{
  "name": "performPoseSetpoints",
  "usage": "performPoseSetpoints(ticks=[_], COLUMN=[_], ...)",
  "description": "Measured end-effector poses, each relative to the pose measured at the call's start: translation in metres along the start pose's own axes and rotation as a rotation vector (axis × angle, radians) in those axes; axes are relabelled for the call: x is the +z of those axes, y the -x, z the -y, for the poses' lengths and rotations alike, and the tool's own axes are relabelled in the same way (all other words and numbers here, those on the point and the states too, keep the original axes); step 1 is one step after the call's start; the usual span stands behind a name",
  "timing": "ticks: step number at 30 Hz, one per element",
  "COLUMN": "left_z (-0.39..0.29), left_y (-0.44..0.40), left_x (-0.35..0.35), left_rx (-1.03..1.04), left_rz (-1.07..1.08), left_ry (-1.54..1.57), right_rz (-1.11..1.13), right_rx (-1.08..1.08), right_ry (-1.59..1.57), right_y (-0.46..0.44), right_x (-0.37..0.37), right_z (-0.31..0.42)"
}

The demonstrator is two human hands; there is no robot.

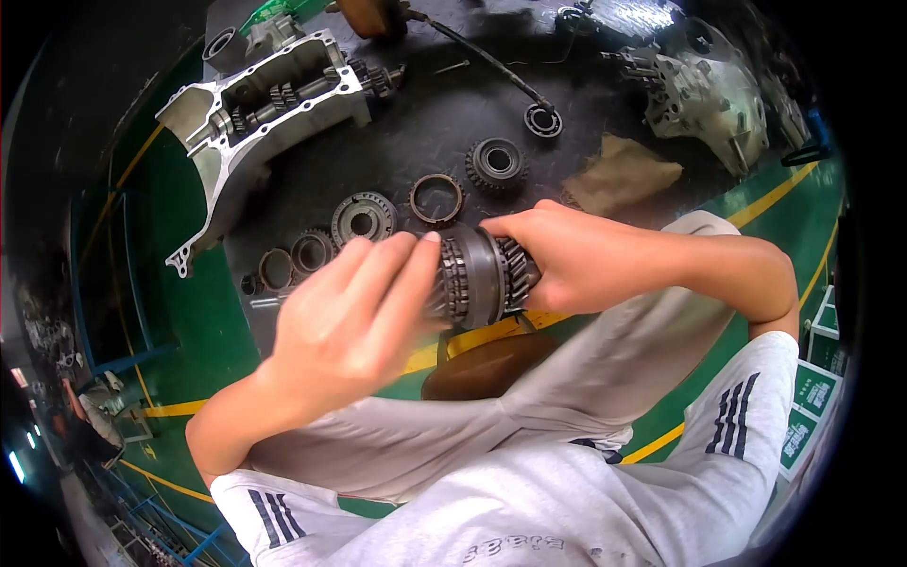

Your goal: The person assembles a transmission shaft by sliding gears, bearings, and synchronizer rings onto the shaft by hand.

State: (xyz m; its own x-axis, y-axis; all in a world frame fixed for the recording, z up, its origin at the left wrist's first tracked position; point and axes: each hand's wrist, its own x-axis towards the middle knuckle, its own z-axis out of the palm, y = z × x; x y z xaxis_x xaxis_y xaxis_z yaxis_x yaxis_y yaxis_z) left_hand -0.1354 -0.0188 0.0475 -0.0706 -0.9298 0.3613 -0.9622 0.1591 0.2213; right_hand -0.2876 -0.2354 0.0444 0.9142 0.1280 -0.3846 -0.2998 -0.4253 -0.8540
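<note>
A dark flat tabletop (444, 104), upper centre, was edged by yellow-lined green floor (198, 317); mid-frame, a cylindrical grey-steel gear stack (484, 276) was gripped by left hand (342, 319) and right hand (562, 253).

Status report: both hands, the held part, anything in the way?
Left hand, blurred, on one end; right hand gripping the other. Dark-grey toothed metal gear assembly between them. Nothing visibly blocking; loose grey metal gears and rings beyond.

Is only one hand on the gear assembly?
No, the left hand and right hand both hold the gear assembly.
</note>
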Motion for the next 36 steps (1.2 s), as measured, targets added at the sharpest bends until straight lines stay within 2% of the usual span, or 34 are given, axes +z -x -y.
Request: performPoseSetpoints(ticks=[3, 9, 11, 13, 14, 15, 16, 18, 21, 26, 33, 36], left_z=[-0.002, 0.005, 0.008, 0.010, 0.009, 0.021, 0.021, 0.021, 0.018, 0.017, 0.021, 0.025], left_y=[0.000, 0.006, 0.009, 0.003, 0.000, 0.005, 0.009, 0.023, 0.057, 0.089, 0.097, 0.096], left_x=[0.008, 0.026, 0.025, 0.012, -0.001, -0.007, -0.020, -0.040, -0.045, -0.031, -0.019, -0.013], left_rx=[0.053, 0.007, -0.011, -0.075, -0.113, -0.098, -0.233, -0.404, -0.494, -0.585, -0.630, -0.628], left_rz=[-0.009, -0.043, -0.014, 0.167, 0.177, 0.042, -0.064, -0.416, -0.723, -0.858, -0.891, -0.911], left_ry=[-0.016, 0.061, 0.043, 0.081, 0.015, 0.024, 0.361, 0.973, 1.172, 1.212, 1.253, 1.280], right_rz=[0.070, 0.038, 0.025, 0.009, -0.004, -0.017, -0.013, -0.050, -0.063, -0.092, -0.090, -0.030], right_rx=[0.056, 0.054, 0.038, 0.019, 0.000, -0.017, -0.011, -0.048, -0.054, -0.065, -0.036, 0.077], right_ry=[0.020, 0.036, 0.046, 0.057, 0.054, 0.052, 0.052, 0.090, 0.085, 0.097, 0.119, 0.199], right_y=[-0.001, -0.003, -0.005, -0.009, -0.011, -0.012, -0.014, -0.018, -0.024, -0.034, -0.039, -0.038], right_x=[0.001, 0.000, 0.002, 0.005, 0.007, 0.008, 0.009, 0.010, 0.013, 0.022, 0.025, 0.021], right_z=[-0.010, -0.014, -0.021, -0.031, -0.037, -0.041, -0.045, -0.050, -0.058, -0.075, -0.073, -0.065])
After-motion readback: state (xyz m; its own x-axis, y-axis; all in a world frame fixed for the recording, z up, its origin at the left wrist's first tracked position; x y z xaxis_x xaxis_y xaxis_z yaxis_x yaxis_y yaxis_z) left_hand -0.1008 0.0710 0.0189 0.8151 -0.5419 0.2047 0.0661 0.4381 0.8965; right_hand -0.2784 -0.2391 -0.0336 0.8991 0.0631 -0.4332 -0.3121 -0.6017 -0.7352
